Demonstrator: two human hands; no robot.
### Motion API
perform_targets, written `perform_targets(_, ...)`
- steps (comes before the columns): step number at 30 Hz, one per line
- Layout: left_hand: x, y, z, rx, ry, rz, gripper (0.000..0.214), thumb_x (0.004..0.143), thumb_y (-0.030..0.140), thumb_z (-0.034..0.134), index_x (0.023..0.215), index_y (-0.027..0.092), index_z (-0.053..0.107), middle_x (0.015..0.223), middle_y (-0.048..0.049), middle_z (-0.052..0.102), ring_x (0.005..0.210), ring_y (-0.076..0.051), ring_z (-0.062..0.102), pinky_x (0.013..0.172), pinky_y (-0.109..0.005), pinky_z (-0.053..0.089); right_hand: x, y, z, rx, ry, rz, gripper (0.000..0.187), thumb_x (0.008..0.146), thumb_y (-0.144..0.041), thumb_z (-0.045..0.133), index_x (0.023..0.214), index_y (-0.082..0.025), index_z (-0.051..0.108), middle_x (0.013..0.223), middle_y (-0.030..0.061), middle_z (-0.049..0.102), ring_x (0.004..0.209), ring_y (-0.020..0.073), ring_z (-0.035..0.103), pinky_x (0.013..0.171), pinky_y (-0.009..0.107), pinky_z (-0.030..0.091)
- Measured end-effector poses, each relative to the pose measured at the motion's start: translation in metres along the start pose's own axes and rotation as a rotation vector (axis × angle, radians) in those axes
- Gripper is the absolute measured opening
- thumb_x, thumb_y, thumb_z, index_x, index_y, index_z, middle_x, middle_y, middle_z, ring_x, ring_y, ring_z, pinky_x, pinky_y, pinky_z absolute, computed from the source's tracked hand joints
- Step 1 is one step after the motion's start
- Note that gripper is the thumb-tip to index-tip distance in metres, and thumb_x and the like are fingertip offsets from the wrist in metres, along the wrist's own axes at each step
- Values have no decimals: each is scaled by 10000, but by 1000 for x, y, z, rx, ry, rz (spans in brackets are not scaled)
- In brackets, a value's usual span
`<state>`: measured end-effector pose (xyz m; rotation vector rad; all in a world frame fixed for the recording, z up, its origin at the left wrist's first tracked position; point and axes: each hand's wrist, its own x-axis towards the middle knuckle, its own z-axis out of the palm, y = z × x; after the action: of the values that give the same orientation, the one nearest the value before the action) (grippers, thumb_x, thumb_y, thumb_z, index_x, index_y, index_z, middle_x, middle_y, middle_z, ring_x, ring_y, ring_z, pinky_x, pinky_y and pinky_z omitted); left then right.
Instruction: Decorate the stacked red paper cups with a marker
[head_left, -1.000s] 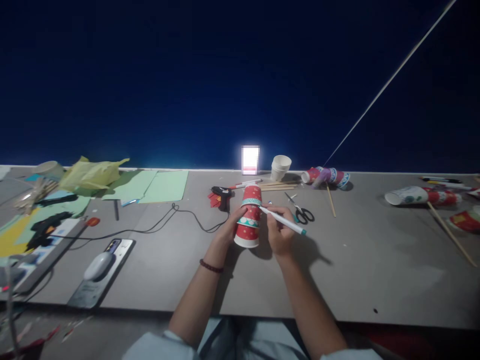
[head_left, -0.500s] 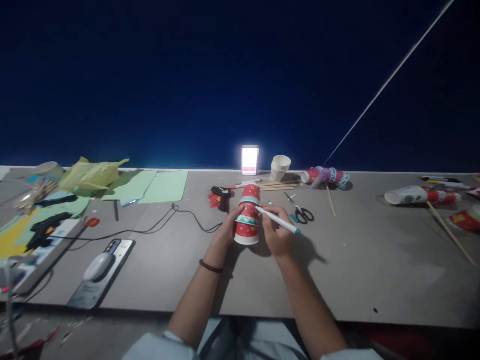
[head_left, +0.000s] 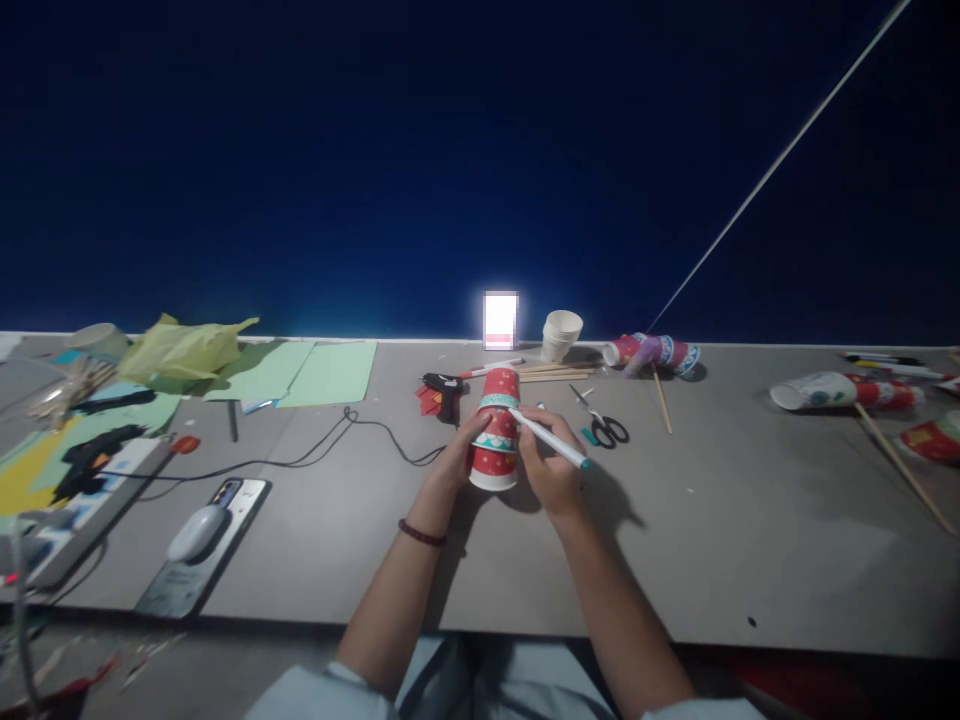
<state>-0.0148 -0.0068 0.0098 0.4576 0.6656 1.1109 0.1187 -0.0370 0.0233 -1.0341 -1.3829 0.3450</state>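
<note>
A red column of joined paper cups (head_left: 496, 465), with white and teal bands, is held above the table by my left hand (head_left: 456, 460), its fingers curled round the left side. Between the fingers of my right hand (head_left: 553, 470) is a white marker (head_left: 555, 440) with a teal end. The marker's tip points at the middle of the cups; whether it touches is too small to tell. Just behind the cups lie a black glue gun (head_left: 444, 385) and red paper pieces (head_left: 429, 402). Scissors (head_left: 609, 430) rest to the right of my right hand.
White paper cups (head_left: 561, 335) and wooden sticks (head_left: 555, 373) are at the back, near a glowing screen (head_left: 501, 320). Decorated cup pieces (head_left: 664, 353) lie right. A phone (head_left: 176, 585), a power strip (head_left: 105, 510), green paper (head_left: 330, 375) and a black cord (head_left: 300, 460) are left.
The marker in my right hand has shifted slightly left and its tip a little up along the cups. My left hand and the cups are almost unmoved.
</note>
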Motion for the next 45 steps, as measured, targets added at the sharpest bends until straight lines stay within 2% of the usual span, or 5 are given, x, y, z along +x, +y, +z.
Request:
perform_targets(33,0,-1,1,0,-7,3,508,685,296,793,1143,132,648,930,-95,752,841,-239,718,841,-336,536,0,-3,-1,7,-50,-14,95,824,-178,596,885,-229,647,977,71,715,971,234,681,956,464,513)
perform_targets(45,0,0,-1,19,-13,2,514,681,314,797,1140,136,650,939,-90,748,772,-208,712,812,-324,539,-2,-2,-1,66,-11,19,95,841,-193,583,907,-238,634,973,55,722,965,230,690,949,442,523)
